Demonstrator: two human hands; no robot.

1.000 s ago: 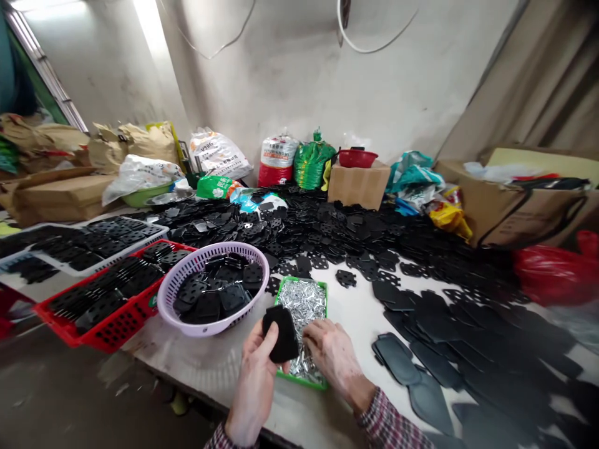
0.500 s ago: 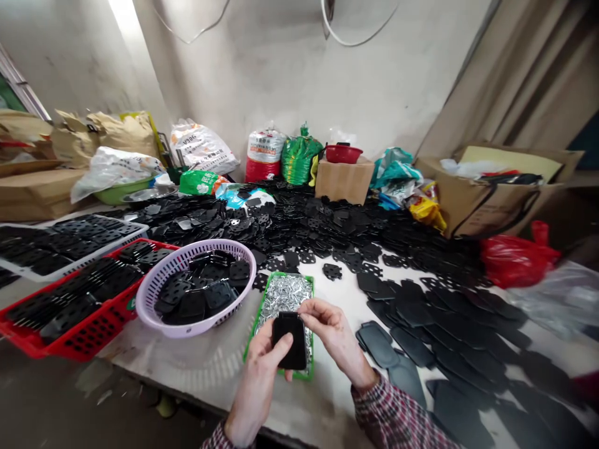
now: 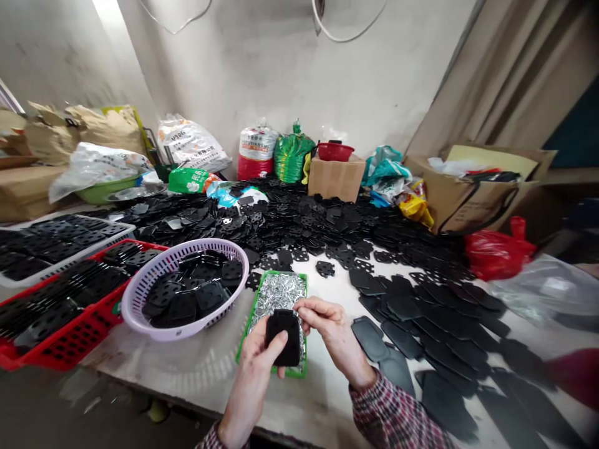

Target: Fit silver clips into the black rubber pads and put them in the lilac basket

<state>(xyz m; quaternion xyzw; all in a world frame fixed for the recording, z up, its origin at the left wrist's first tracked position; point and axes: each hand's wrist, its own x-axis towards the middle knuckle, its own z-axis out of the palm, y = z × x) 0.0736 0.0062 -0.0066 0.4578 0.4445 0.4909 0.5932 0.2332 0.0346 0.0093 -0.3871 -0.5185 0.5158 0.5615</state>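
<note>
My left hand (image 3: 253, 368) is closed on a flat black plate (image 3: 286, 337) with rounded corners, its thumb across the face. At the plate's top right corner, my right hand (image 3: 330, 327) has thumb and forefinger pinched together. Whatever lies between those fingertips is too small to make out. Under both hands stands a green tray (image 3: 306, 292) filled with small silver metal pins (image 3: 279, 290). To the right lie overlapping smooth black plates (image 3: 397, 368). Black plates with holes (image 3: 325, 268) are scattered beyond the tray.
A purple basket (image 3: 128, 305) of black parts stands left of the tray. Further left are a red basket (image 3: 79, 333) and a white tray (image 3: 122, 236), both loaded. Sacks (image 3: 257, 149), a cardboard box (image 3: 336, 179) and a red plastic bag (image 3: 498, 252) line the back and right.
The view has swung slightly right, so everything sits further left in it. Both hands keep nearly the same hold on the black plate.
</note>
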